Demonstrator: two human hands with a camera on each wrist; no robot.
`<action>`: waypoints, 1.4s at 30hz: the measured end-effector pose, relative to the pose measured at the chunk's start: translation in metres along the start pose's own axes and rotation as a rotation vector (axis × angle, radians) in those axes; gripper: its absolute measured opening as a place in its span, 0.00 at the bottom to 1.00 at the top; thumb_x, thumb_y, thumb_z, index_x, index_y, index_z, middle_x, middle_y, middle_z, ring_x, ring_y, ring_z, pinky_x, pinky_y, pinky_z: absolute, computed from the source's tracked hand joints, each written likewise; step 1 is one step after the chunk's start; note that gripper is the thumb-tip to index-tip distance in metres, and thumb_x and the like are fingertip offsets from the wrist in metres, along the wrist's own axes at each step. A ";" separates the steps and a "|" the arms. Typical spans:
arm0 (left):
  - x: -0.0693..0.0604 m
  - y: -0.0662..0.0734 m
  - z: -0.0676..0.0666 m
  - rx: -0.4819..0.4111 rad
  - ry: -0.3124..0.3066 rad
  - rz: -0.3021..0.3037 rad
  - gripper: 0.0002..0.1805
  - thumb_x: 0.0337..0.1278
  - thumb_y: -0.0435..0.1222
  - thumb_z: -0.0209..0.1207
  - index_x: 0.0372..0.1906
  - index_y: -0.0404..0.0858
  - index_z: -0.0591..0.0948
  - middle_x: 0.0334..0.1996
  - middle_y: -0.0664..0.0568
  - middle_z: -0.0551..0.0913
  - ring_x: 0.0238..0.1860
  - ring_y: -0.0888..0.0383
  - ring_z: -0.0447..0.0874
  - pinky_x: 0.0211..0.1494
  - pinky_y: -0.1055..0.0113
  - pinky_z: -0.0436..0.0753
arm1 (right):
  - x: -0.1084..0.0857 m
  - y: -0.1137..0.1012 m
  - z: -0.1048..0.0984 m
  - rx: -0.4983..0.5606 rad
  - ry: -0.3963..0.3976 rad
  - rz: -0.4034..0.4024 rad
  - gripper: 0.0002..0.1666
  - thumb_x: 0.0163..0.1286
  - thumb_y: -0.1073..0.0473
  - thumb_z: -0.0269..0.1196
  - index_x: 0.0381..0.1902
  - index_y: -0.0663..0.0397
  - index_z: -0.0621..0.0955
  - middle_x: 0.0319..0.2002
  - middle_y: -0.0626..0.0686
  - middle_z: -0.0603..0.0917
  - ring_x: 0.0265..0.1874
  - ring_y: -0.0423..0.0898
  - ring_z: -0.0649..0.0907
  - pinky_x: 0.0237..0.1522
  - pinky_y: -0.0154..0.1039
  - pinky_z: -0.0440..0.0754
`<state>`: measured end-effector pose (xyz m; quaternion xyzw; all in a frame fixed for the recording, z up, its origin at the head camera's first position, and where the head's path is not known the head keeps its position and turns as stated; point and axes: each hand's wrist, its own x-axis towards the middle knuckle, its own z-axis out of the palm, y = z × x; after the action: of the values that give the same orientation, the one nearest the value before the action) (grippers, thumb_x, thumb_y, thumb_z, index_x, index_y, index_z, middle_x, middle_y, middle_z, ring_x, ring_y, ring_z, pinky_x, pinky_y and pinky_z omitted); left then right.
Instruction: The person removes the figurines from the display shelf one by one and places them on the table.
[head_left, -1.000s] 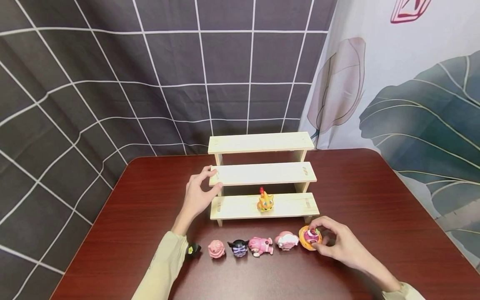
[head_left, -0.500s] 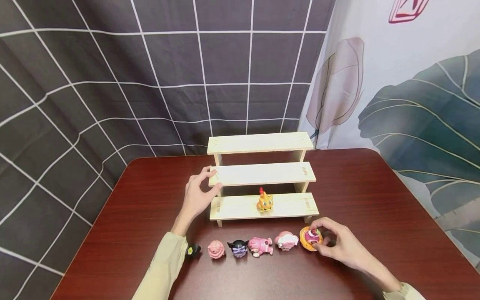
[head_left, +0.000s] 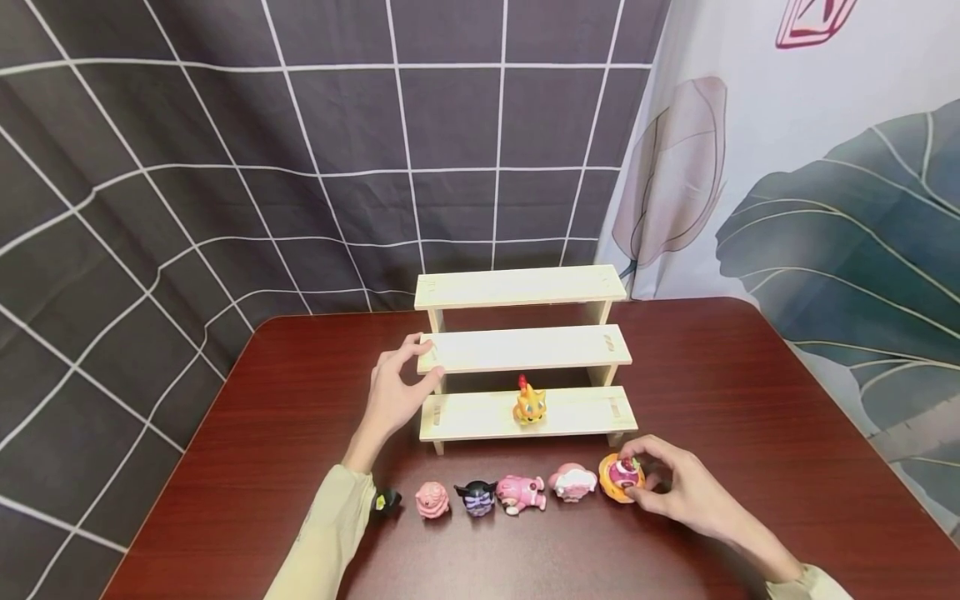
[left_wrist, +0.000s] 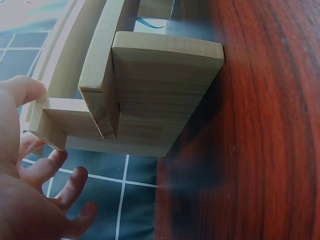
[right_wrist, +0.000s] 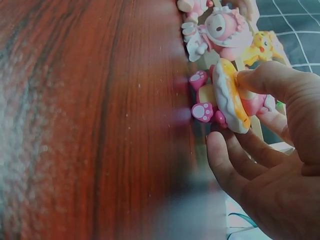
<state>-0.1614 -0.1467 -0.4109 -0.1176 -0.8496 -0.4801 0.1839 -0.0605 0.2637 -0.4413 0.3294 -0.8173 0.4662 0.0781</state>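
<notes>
My left hand [head_left: 396, 390] pinches the left end of the middle board of a three-tier wooden display stand [head_left: 525, 348]. In the left wrist view the thumb and a finger sit on either side of that board end [left_wrist: 49, 131], the other fingers loosely bent. My right hand [head_left: 690, 490] holds a toy figurine [head_left: 622, 477] with an orange and white ring round a magenta body, right of the stand's front. The right wrist view shows the thumb on the figurine's ring [right_wrist: 231, 97]. Its pink paw-print feet [right_wrist: 202, 111] face the table side. Some fingertips are hidden behind it.
An orange figurine [head_left: 530, 406] stands on the lowest board. Left of my right hand, a row holds a pink-and-white figurine [head_left: 573, 482], a pink one [head_left: 521, 493], a black-and-purple one [head_left: 477, 497], a round pink one [head_left: 432, 500] and a black one [head_left: 387, 502], partly behind my sleeve.
</notes>
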 end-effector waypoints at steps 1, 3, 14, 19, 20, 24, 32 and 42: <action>0.000 0.000 0.000 0.000 0.000 -0.001 0.22 0.55 0.39 0.70 0.57 0.41 0.85 0.64 0.50 0.78 0.55 0.44 0.72 0.56 0.45 0.68 | 0.000 -0.001 0.000 -0.003 0.001 0.002 0.34 0.42 0.78 0.77 0.47 0.55 0.79 0.39 0.50 0.82 0.24 0.40 0.80 0.25 0.33 0.78; 0.000 0.000 0.000 0.000 0.001 0.000 0.22 0.55 0.39 0.70 0.57 0.41 0.85 0.64 0.50 0.78 0.55 0.44 0.72 0.57 0.45 0.68 | 0.001 -0.002 -0.001 -0.012 0.006 0.009 0.34 0.43 0.77 0.77 0.48 0.56 0.78 0.40 0.50 0.82 0.24 0.40 0.80 0.25 0.33 0.78; 0.002 0.002 -0.001 -0.006 -0.001 -0.007 0.22 0.55 0.39 0.70 0.57 0.41 0.85 0.65 0.49 0.77 0.55 0.44 0.72 0.56 0.45 0.68 | 0.003 -0.006 -0.004 -0.014 -0.002 0.047 0.33 0.45 0.74 0.77 0.50 0.57 0.78 0.40 0.49 0.83 0.26 0.41 0.81 0.28 0.34 0.80; 0.001 0.002 -0.001 -0.005 0.001 -0.005 0.22 0.55 0.39 0.70 0.57 0.41 0.85 0.65 0.47 0.77 0.55 0.44 0.72 0.56 0.45 0.68 | 0.003 -0.007 -0.005 -0.023 -0.002 0.052 0.33 0.46 0.74 0.78 0.50 0.60 0.77 0.38 0.48 0.83 0.27 0.41 0.82 0.28 0.34 0.79; 0.001 0.001 -0.001 -0.006 0.001 -0.003 0.22 0.55 0.39 0.70 0.57 0.40 0.85 0.65 0.46 0.77 0.55 0.44 0.72 0.56 0.45 0.68 | 0.003 -0.007 -0.005 -0.023 -0.002 0.052 0.33 0.46 0.73 0.78 0.50 0.60 0.77 0.38 0.49 0.83 0.28 0.42 0.82 0.28 0.34 0.79; 0.001 0.002 -0.001 -0.007 0.000 -0.009 0.22 0.55 0.39 0.70 0.57 0.41 0.85 0.65 0.47 0.77 0.55 0.44 0.72 0.56 0.45 0.68 | 0.003 -0.007 -0.005 -0.025 -0.005 0.056 0.33 0.46 0.73 0.78 0.51 0.60 0.77 0.37 0.49 0.83 0.29 0.42 0.82 0.28 0.34 0.79; 0.000 0.002 -0.001 -0.012 -0.005 -0.018 0.22 0.55 0.39 0.70 0.57 0.41 0.84 0.65 0.47 0.77 0.55 0.44 0.71 0.56 0.45 0.68 | 0.003 -0.010 -0.012 -0.085 0.028 0.120 0.30 0.47 0.71 0.78 0.49 0.58 0.79 0.39 0.46 0.84 0.32 0.43 0.83 0.34 0.34 0.81; -0.001 0.003 -0.001 -0.012 -0.007 -0.023 0.23 0.55 0.39 0.70 0.57 0.41 0.84 0.65 0.48 0.77 0.56 0.44 0.71 0.57 0.45 0.68 | 0.015 -0.017 -0.031 -0.194 0.110 0.113 0.27 0.48 0.72 0.77 0.47 0.56 0.81 0.38 0.51 0.85 0.34 0.45 0.83 0.38 0.30 0.79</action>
<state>-0.1596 -0.1458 -0.4086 -0.1106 -0.8487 -0.4869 0.1745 -0.0669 0.2757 -0.4054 0.2478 -0.8703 0.4059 0.1278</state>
